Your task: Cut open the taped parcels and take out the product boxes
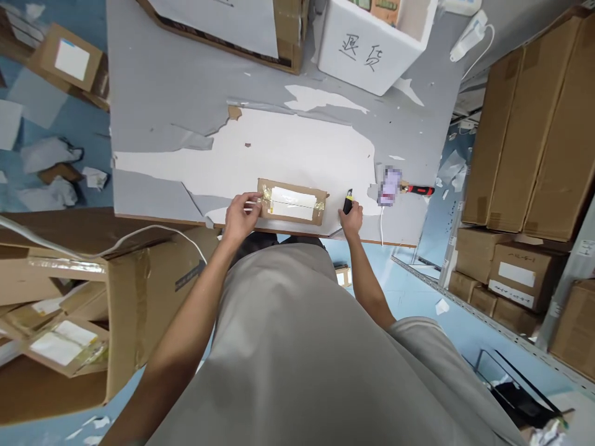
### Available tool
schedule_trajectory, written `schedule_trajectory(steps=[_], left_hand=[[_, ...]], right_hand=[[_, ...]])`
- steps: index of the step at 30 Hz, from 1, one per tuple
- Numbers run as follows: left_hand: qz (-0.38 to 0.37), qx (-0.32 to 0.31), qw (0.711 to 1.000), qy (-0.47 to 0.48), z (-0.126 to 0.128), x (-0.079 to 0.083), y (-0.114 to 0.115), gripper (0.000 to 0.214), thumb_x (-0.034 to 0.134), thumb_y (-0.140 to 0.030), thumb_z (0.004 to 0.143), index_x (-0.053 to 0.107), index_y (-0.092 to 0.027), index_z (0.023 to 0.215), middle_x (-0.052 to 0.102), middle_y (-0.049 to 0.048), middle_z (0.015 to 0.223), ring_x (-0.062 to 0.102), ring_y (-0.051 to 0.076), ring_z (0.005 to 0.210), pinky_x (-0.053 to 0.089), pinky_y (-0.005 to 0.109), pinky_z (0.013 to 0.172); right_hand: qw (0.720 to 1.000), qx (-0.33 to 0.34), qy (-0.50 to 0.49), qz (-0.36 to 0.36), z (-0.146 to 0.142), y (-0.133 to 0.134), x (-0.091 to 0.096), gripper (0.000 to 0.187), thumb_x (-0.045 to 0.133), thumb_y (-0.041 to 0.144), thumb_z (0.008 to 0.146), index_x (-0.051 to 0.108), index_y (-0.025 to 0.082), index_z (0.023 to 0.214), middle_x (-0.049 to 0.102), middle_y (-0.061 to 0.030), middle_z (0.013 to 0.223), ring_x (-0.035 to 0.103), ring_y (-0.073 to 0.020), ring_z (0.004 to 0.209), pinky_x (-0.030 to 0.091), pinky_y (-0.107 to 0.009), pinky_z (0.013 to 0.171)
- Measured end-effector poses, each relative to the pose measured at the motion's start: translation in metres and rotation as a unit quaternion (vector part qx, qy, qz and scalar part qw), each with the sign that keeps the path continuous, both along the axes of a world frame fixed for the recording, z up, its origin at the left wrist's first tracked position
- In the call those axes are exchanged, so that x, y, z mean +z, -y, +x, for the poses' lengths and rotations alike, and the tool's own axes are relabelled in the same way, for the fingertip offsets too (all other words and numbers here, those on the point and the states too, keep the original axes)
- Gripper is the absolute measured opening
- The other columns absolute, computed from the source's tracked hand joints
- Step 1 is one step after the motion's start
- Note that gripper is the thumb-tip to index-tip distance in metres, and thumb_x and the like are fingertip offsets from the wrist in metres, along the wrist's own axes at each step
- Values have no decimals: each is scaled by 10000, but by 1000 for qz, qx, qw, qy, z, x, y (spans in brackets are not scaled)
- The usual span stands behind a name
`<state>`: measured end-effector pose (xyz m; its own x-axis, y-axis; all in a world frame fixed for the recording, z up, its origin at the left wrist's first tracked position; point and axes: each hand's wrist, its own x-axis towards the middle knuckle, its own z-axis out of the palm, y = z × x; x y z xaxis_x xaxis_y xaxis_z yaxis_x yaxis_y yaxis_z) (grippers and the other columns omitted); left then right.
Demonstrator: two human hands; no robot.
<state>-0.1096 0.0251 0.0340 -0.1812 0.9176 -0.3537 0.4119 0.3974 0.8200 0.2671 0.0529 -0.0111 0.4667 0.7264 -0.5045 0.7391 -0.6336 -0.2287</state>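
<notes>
We are apparently steadying the parcel on the table, our left hand touching its left end, fingers half open. Right of it, our right hand is clasping the cutter, blade away. The near edge is running close below it; beyond it, a white patch is leaving room.

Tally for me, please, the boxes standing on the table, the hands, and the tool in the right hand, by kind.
Brown boxes: 2 (small box by the left hand, big box at the far edge)
White box: 1
Hands: 2
Knife in the right hand: 1
Total: 6
</notes>
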Motion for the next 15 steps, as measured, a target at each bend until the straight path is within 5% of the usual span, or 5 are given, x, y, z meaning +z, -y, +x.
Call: schedule_trajectory(steps=[7, 12, 15], left_hand=[[-1, -26, 1000, 16, -6, -4, -5, 367, 798, -438, 966, 836, -236, 1270, 773, 84, 1194, 747, 227, 963, 657, 375, 953], [4, -49, 998, 33, -13, -14, -12, 329, 749, -396, 1018, 847, -228, 1284, 757, 83, 1201, 721, 218, 960, 632, 356, 964], [12, -66, 997, 49, -17, -20, -17, 344, 767, -399, 1003, 849, -218, 1284, 747, 80, 1184, 702, 210, 935, 623, 356, 965]], right_hand=[[995, 52, -70, 55, 5, -16, 19, 748, 648, 258, 936, 571, 182, 1677, 768, -168, 1479, 763, -307, 1232, 606, -447, 1158], [958, 158, -156, 182, -23, -26, 74, 530, 480, 407, 1166, 643, 228, 1637, 779, -158, 1534, 744, -312, 1355, 575, -467, 1218], [940, 250, -167, 163, -60, -29, 111, 498, 441, 508, 1252, 677, 274, 1622, 781, -129, 1520, 745, -314, 1343, 598, -433, 1163]])
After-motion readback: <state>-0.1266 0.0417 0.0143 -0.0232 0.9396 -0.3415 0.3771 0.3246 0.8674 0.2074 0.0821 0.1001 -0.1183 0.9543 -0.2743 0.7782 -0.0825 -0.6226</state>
